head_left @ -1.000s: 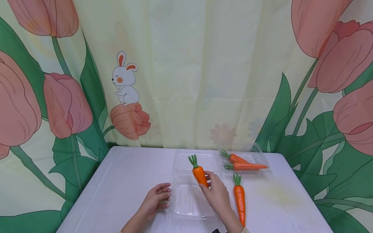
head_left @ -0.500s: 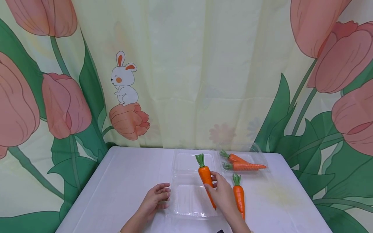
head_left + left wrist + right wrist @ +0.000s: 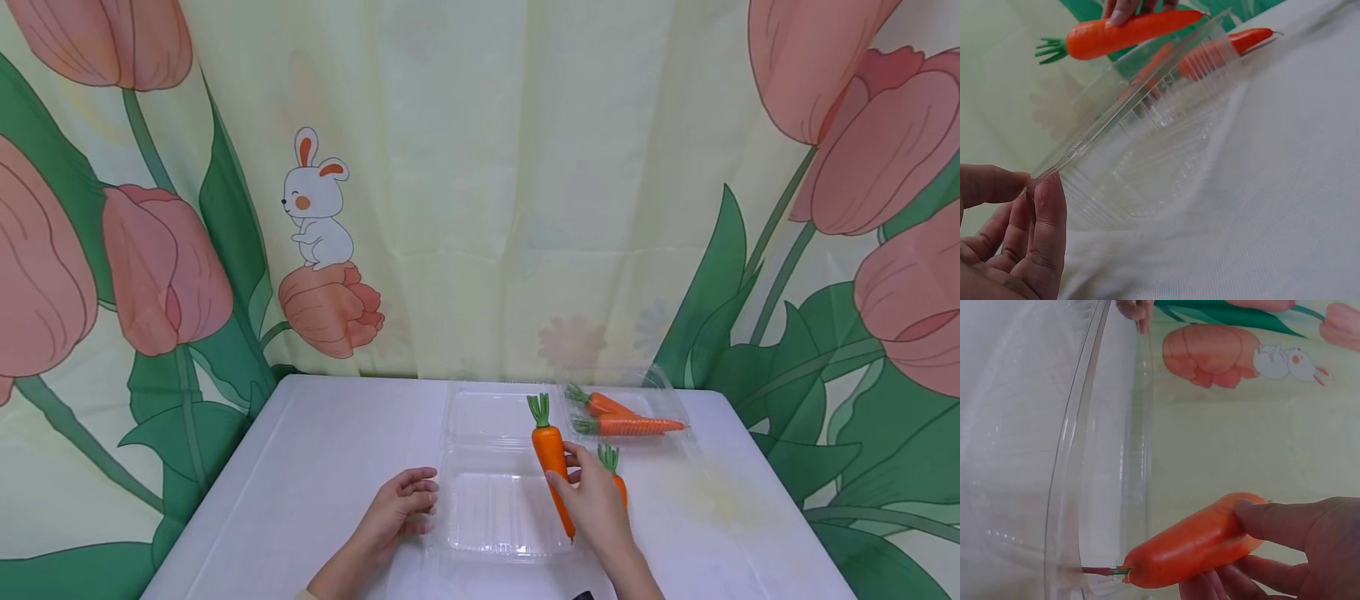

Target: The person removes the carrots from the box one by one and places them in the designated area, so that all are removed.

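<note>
My right hand (image 3: 596,504) grips an orange carrot (image 3: 551,458) by its body, thumb on one side and fingers on the other. The carrot's green stalks point away from me, and it overlaps the right edge of a clear plastic clamshell box (image 3: 480,546) that lies open. In the left wrist view, my left hand (image 3: 1029,237) pinches the rim of this box between thumb and fingers. The right wrist view shows the carrot (image 3: 1191,547) close beside the box's rim. A second carrot (image 3: 609,457) lies on the table, partly hidden behind my right hand.
Another clear plastic box (image 3: 678,408) stands at the back right with two carrots (image 3: 630,427) inside. All rest on a white-covered table (image 3: 315,450). Behind it hangs a curtain (image 3: 457,208) printed with tulips and a rabbit.
My right hand has moved to the right with the carrot, from over the middle of the box to its right edge. It now covers more of the loose carrot. My left hand has stayed put.
</note>
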Tool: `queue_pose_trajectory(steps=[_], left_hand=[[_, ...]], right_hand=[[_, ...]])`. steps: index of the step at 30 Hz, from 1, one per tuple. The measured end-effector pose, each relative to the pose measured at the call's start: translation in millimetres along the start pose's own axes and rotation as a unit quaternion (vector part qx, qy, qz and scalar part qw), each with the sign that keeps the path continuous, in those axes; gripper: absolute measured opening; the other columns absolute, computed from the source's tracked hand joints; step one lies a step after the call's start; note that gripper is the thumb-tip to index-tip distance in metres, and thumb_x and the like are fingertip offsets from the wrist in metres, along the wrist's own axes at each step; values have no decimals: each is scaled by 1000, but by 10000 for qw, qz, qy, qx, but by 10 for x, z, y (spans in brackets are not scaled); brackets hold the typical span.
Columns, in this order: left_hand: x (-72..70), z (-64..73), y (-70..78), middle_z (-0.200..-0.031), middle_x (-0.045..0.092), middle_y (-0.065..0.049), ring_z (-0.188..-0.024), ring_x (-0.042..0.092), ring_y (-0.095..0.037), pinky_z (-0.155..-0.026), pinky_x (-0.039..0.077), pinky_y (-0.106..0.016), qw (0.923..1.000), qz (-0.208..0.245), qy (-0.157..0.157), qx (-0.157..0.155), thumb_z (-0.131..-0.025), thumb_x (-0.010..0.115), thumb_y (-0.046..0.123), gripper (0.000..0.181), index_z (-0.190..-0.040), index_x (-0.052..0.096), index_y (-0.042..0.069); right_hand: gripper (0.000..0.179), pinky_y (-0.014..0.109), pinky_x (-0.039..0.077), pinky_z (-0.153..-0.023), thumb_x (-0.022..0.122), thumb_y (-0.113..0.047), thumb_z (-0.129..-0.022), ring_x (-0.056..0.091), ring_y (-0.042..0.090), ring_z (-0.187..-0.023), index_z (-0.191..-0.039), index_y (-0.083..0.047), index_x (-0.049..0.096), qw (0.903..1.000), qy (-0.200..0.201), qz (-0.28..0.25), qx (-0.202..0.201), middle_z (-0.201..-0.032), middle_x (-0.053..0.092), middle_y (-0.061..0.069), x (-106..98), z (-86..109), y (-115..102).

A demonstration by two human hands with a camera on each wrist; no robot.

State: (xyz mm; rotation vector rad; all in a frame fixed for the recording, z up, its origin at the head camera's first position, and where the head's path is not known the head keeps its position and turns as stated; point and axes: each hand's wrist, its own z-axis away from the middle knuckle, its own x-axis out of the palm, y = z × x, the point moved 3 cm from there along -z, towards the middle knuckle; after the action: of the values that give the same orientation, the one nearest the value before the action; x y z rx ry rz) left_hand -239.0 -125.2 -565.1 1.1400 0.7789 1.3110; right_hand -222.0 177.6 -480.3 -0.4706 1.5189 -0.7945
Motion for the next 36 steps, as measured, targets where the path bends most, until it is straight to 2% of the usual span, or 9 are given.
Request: queue_pose_trajectory(steps=[7,15,23,28,36], left_hand=[[-3,2,13,-109,67,-7,-85,65,-15,-66,59,-26,10000,-36,5,-17,-93,69,6,53,-142,50,-4],[-16,-6,-3,-108,67,-6,-84,66,-15,-65,59,-26,10000,-40,-2,-8,-93,68,6,54,-142,49,-4],[-20,-5,-8,-108,67,-5,-85,65,-14,-65,59,-26,10000,1,15,2,-92,70,6,54,-142,49,-3],[-9,-1,-1,-109,67,-6,-86,65,-14,-65,59,-26,10000,0,20,-8,-92,69,6,54,-142,49,-3],[-7,2,6,-109,66,-7,-87,65,-15,-65,59,-26,9999,-7,130,-4,-92,69,6,53,-142,50,-2]], right_hand=[[60,34,60,-71,80,-19,-91,63,22,-91,-143,-1,56,9999,42,70,126,-118,70,15,-71,-5,63],[59,35,60,-74,78,-21,-92,64,23,-93,-143,0,56,10000,85,-8,23,-121,70,16,-189,6,82],[64,38,62,-80,75,-23,-95,64,28,-101,-149,-1,50,9996,23,-14,288,-127,66,20,-314,4,128],[64,40,62,-82,75,-23,-95,64,29,-102,-149,0,49,9991,44,79,410,-129,65,22,-373,4,218],[63,36,62,-75,75,-23,-94,63,30,-98,-146,3,50,9978,40,111,654,-125,66,24,-481,0,420]])
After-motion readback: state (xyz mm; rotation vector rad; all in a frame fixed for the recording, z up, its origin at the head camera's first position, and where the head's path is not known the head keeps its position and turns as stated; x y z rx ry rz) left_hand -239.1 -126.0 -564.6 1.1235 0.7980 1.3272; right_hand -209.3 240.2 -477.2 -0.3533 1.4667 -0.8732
